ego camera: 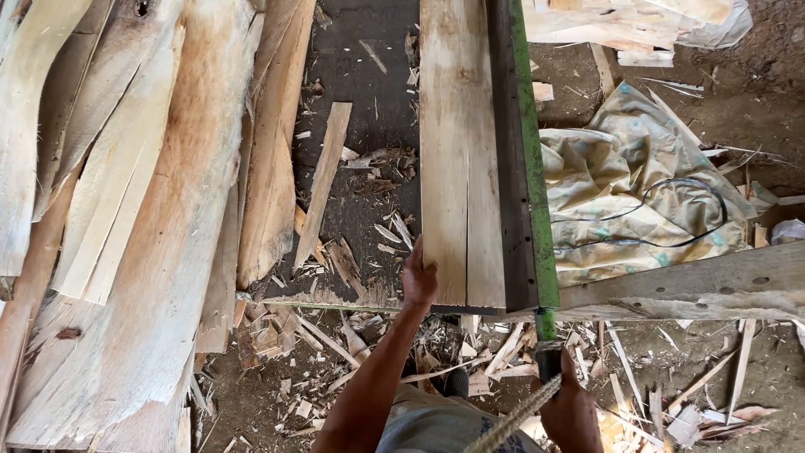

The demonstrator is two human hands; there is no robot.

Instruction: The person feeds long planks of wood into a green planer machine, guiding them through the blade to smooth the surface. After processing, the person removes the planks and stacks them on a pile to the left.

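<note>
The board (pixel 457 151) is pale, rough-sawn wood, matt and cracked lengthwise. Beside it the rail (pixel 524 151) looks like dark metal with green paint. The sheet (pixel 637 184) is crumpled, faded cloth

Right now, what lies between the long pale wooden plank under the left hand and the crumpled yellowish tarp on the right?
In the head view, a dark metal rail with a green edge runs between the long pale wooden plank and the crumpled yellowish tarp.
</note>
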